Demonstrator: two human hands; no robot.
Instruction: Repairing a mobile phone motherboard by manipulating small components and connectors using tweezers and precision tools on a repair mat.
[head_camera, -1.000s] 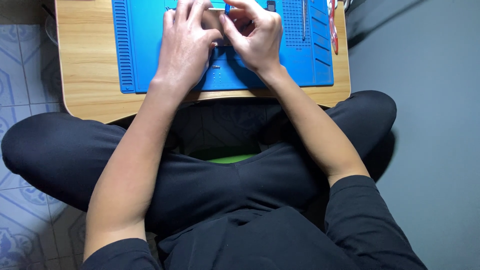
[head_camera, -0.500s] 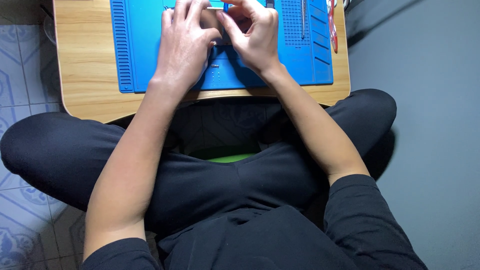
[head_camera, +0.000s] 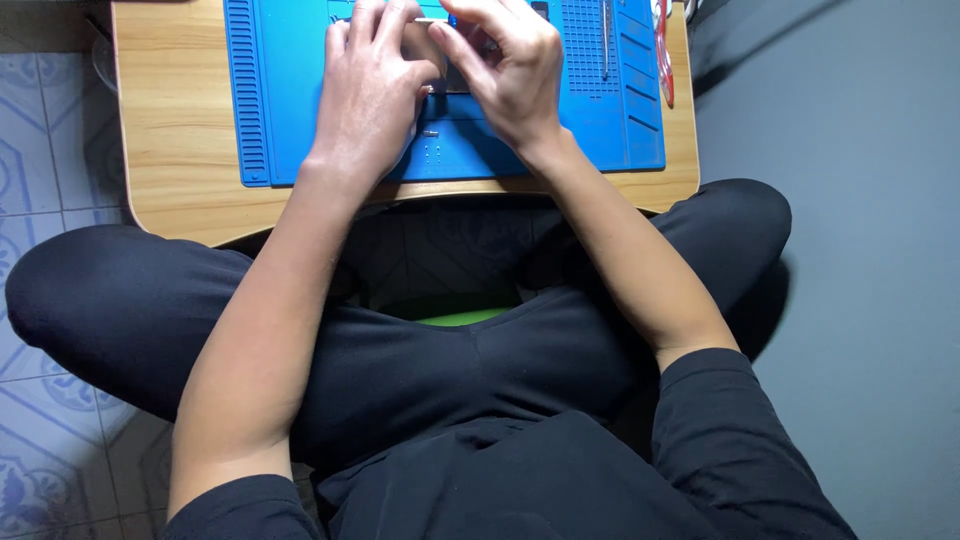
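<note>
While both hands work close together over the blue mat (head_camera: 300, 90), the grip is only partly readable. Left hand (head_camera: 370, 95): fingers curled and bunched, tips pressed down on a small dark flat device (head_camera: 455, 75) that lies on the mat between the two hands. Right hand (head_camera: 510, 75): fingers bent, index and thumb drawn near each other above the same device; whether they pinch a tool or part, cannot tell. A thin pale strip shows just past the left fingertips at the mat's far edge, too small to identify

Device: mostly hidden under the fingers, only a dark grey patch visible; sits at the mat's upper middle, near the top of the view. A tiny screw (head_camera: 430, 132) lies on the mat just below it, close beside the left hand

Mat covers most of a low wooden table (head_camera: 170, 130). Slim metal tool (head_camera: 605, 40) rests in the mat's right-hand trays; red-handled tool (head_camera: 662, 50) at the table's right edge. Person sits cross-legged in black, forearms bare, tiled floor (head_camera: 40, 150) at left
</note>
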